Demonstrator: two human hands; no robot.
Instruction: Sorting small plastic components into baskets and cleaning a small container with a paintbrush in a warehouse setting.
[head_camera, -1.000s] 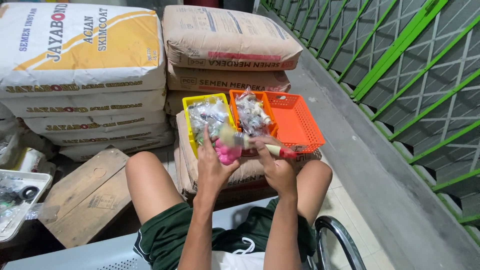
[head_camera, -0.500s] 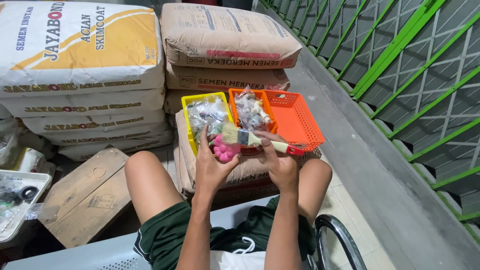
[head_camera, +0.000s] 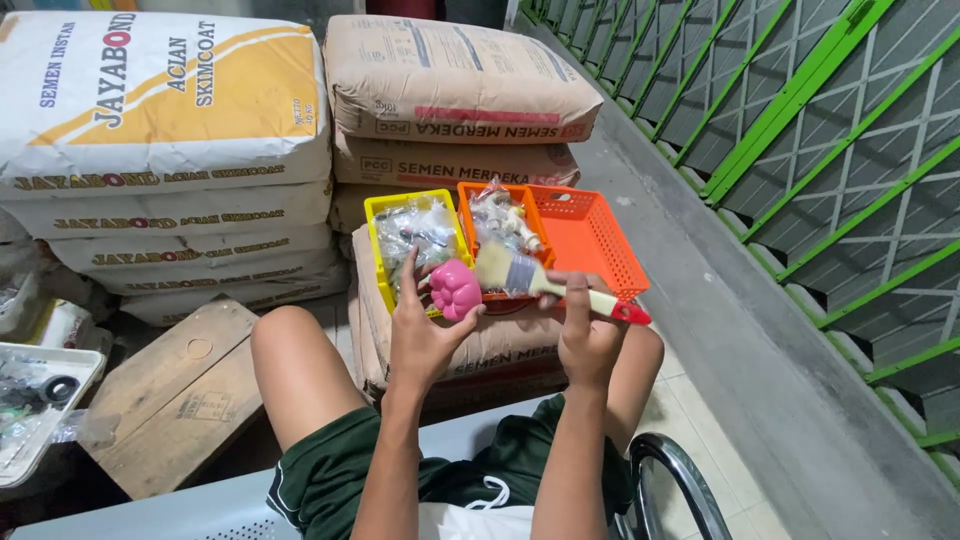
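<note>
Bristles now off to the right flank of the pink lobed piece (head_camera: 455, 290), no longer laid across its top as half a second ago; shows more of the pink face than before and keeps the brushing going along its side. Grasps the pink piece between thumb and fingertips of the left hand (head_camera: 425, 335), index finger raised along the yellow basket (head_camera: 378, 262). Clenches the pale handle of the paintbrush (head_camera: 540, 282) in the right hand (head_camera: 588, 335), red handle end poking out to the right. Holds both just above the near rims of the yellow basket and the orange basket (head_camera: 600, 240), each with clear bags of small parts, the orange one bare on its right half. Rests both baskets on a brown sack (head_camera: 480, 345) between the knees, near edge close to the wrists. Leaves little room ahead, with stacked cement sacks (head_camera: 450, 80) just behind the baskets. Offers open space to the right over the concrete ledge (head_camera: 760, 330), up to the green railing (head_camera: 800, 100). Crowds the left with a wooden board (head_camera: 175, 395) and a white tray (head_camera: 30, 450); curves a chair arm (head_camera: 680, 480) near the right elbow.
</note>
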